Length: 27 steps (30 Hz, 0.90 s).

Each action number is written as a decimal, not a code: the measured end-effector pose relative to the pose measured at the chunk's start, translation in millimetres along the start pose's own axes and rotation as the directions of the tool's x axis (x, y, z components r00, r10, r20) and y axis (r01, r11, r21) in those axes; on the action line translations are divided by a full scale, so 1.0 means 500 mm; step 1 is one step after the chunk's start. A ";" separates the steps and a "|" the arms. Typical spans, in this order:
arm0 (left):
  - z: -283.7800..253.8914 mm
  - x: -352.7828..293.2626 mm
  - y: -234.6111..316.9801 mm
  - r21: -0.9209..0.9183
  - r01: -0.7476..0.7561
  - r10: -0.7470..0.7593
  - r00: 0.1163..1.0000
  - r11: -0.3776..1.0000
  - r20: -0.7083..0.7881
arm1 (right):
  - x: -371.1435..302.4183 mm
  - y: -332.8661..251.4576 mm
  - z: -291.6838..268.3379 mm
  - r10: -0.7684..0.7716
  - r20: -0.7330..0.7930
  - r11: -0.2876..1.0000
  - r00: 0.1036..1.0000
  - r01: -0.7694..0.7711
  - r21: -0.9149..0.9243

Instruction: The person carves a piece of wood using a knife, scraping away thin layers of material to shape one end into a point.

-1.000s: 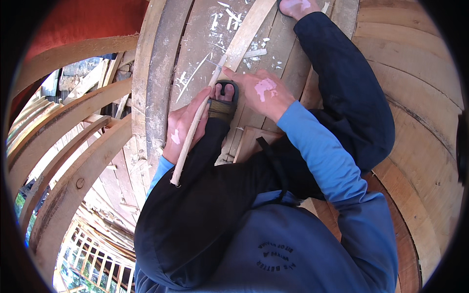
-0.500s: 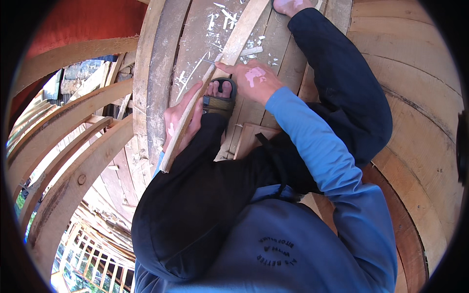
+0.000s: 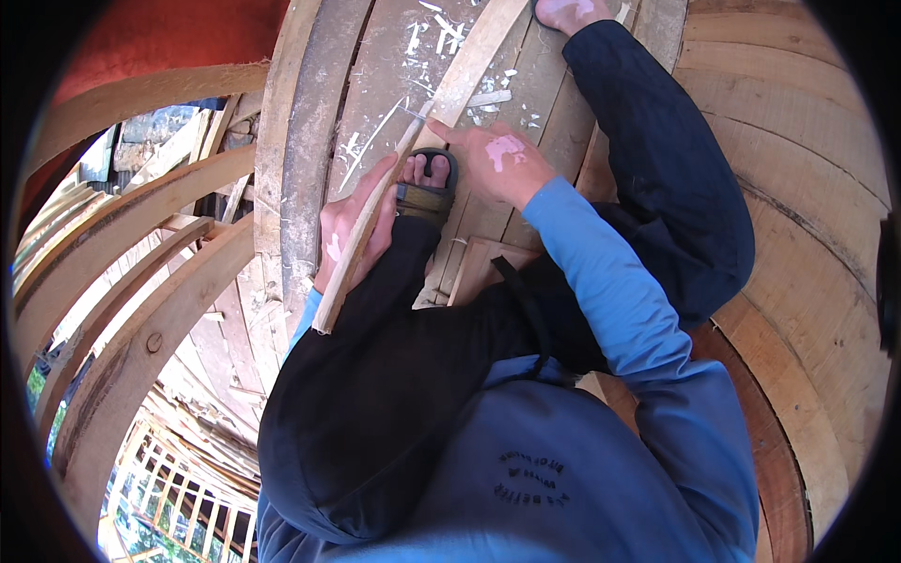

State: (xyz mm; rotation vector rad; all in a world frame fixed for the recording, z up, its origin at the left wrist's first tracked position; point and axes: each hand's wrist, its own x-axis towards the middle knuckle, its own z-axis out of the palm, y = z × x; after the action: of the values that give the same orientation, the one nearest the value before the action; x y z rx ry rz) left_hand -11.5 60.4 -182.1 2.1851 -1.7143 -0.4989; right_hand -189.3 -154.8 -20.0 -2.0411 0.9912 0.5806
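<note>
My left hand [image 3: 359, 220] is closed around a narrow strip of wood [image 3: 348, 267]. The strip slants from above my thigh up to the far side of my sandalled foot [image 3: 424, 192]. At its far end, my right hand [image 3: 497, 161] is closed with the index finger stretched toward the wood. From that hand a thin metal blade [image 3: 412, 112], like that of a knife, crosses the strip's tip; its handle is hidden in my grip. A wider flat board [image 3: 479, 58] lies on the planks just beyond the fingers.
White wood shavings [image 3: 449, 33] and a small offcut [image 3: 490, 98] litter the plank floor [image 3: 385, 70]. Curved wooden ribs [image 3: 141, 216] stand on the left with gaps between them. A curved plank wall [image 3: 798, 169] rises on the right, beside my bent leg [image 3: 657, 141].
Both hands and the strip have shifted very slightly right in the picture, along with the whole scene. My grips look the same.
</note>
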 end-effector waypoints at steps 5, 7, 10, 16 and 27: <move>-0.047 0.026 0.039 -0.088 -0.041 0.040 0.999 0.995 -0.018 | 0.028 0.001 0.023 0.100 -0.140 0.986 0.985 -0.118 -0.121; -0.114 0.078 0.082 -0.172 -0.110 0.107 0.994 0.979 -0.028 | 0.047 0.063 0.069 0.079 -0.185 0.990 0.980 -0.098 -0.097; -0.255 0.146 0.138 -0.239 -0.161 0.169 0.986 0.958 0.012 | 0.018 0.066 0.022 0.064 -0.136 0.998 0.989 -0.062 0.024; -0.440 0.257 0.141 -0.096 -0.211 0.229 0.941 0.973 0.250 | -0.053 0.059 -0.112 0.104 -0.229 0.935 0.968 -0.016 0.354; -0.577 0.391 0.262 0.079 -0.535 0.540 0.839 0.841 -0.068 | -0.076 0.073 -0.126 0.114 -0.317 0.802 0.942 0.101 0.589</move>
State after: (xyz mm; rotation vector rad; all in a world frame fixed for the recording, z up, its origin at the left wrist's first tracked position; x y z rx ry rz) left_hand 50.6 -149.9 118.5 1.6074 -2.1934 -0.2016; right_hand -237.0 -202.9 26.4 -1.5741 1.1966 -0.1071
